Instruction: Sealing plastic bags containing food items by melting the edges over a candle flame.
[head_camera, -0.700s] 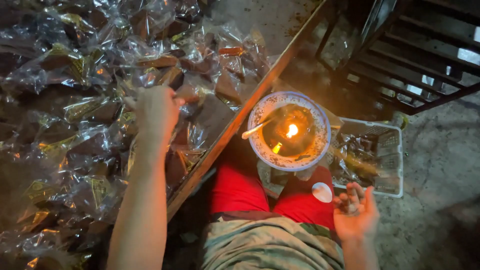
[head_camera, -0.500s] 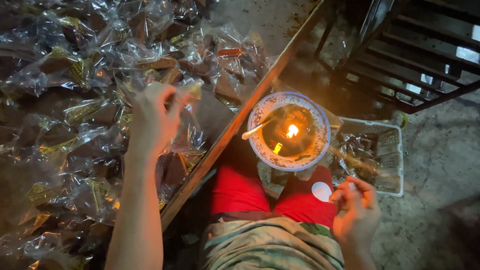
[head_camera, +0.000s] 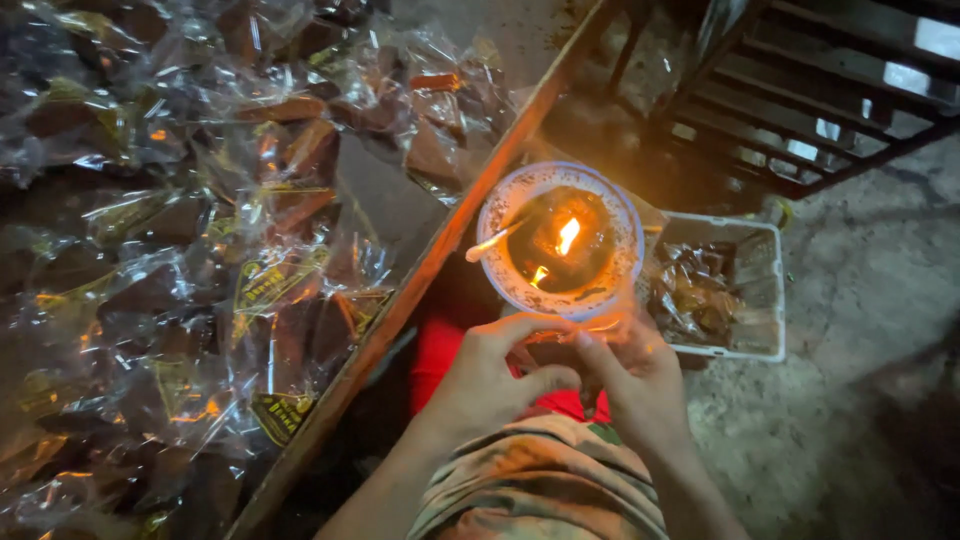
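Both our left hand and right hand pinch a clear plastic packet just below the round flame-lit oil bowl; held too near, plastic or fingertips could scorch.

Dim, grainy scene lit warmly by the flame; dark edges.

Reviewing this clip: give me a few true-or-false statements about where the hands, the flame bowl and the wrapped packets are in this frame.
1. Both hands, left hand and right hand, meet just below the bowl. True.
2. The flame in the bowl is out. False: it burns brightly.
3. Clear-wrapped packets cover the tray to the left of the bowl. True.
4. The white basket sits left of the bowl. False: it sits to the right, holding a few packets.
5. The left hand rests on the packets. False: it is near the bowl, by the right hand.
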